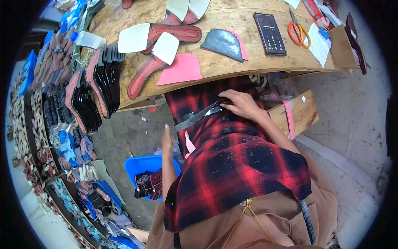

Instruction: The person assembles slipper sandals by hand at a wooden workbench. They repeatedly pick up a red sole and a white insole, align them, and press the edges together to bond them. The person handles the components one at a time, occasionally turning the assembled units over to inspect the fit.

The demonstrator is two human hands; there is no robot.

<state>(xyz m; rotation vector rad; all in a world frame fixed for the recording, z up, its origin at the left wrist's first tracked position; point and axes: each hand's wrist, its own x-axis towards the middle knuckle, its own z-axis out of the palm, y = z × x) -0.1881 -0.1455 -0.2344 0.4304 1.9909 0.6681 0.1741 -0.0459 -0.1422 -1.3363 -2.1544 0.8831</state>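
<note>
My right hand [239, 104] rests over the red and black plaid cloth [244, 149] on my lap. Its fingers are closed on the end of a narrow dark strip [192, 120], which stretches left across the cloth. Seen edge-on at the left side of my lap, my left hand [167, 141] has straight fingers and nothing visible in it. A small pale pink scrap [189, 143] lies on the cloth below the strip.
The wooden bench [232, 16] holds red-and-white sole-shaped pieces [151, 66], a pink sheet [180, 69], a dark grey piece [224, 43], a phone [270, 35] and scissors [297, 31]. Black shoe parts [110, 83] hang over its left edge. A blue basin [132, 166] stands on the floor.
</note>
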